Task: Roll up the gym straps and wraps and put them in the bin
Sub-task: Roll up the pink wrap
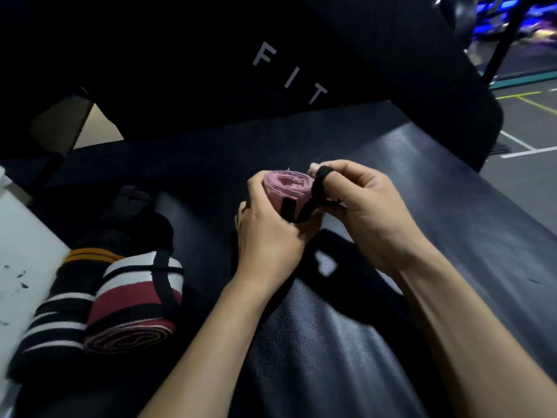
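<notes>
A pink wrap [288,185] is rolled into a tight coil and held above the black bench pad [452,206]. My left hand [265,236] grips the roll from the left and below. My right hand [364,206] pinches the roll's black strap [304,206], whose loop sits round one fingertip. To the left lie rolled wraps: a red, white and black one [132,306], a black one with white stripes [51,330] and a darker one [126,224] behind them. A flat black strap [346,267] lies on the pad under my wrists.
A white bin edge [21,267] shows at the far left beside the rolled wraps. A black upright pad with the letters FIT [289,73] stands behind the bench. Gym floor with painted lines [524,128] lies to the right.
</notes>
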